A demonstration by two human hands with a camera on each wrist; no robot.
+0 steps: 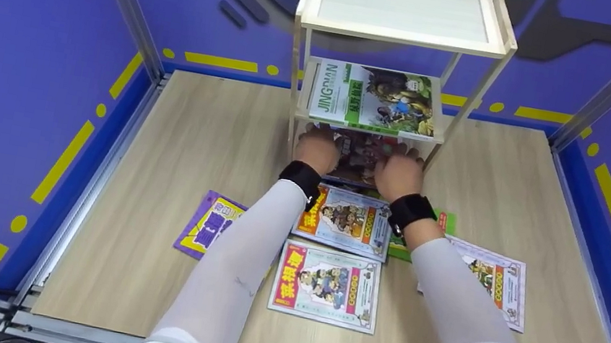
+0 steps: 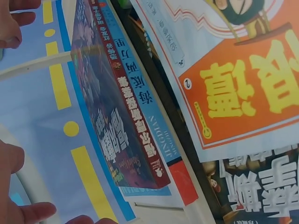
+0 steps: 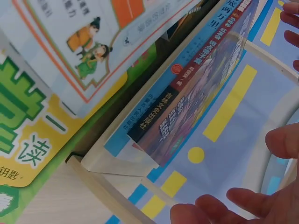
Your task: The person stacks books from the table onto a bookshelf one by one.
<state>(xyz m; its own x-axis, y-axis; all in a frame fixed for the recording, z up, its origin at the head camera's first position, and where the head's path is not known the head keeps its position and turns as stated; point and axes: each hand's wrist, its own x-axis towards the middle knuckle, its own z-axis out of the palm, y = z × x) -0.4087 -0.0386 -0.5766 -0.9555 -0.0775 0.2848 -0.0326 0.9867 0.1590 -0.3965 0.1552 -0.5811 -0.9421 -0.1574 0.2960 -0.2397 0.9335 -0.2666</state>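
On the lower shelf (image 3: 121,161) of the wooden rack (image 1: 403,6), the dark-covered book (image 1: 357,154) lies flat atop a blue-spined book (image 2: 152,116), its red spine toward us. Our left hand (image 1: 318,150) and right hand (image 1: 400,177) stand near its two ends, fingers loosely spread, grasping nothing. We judge it light but thick and fairly stiff; its glossy-looking cover may slide against the one beneath. We would take it by both short ends, thumbs toward the spine, sparing the corners, which could crease. Thinner booklets (image 1: 326,285) lie on the bench (image 1: 211,136) before the rack.
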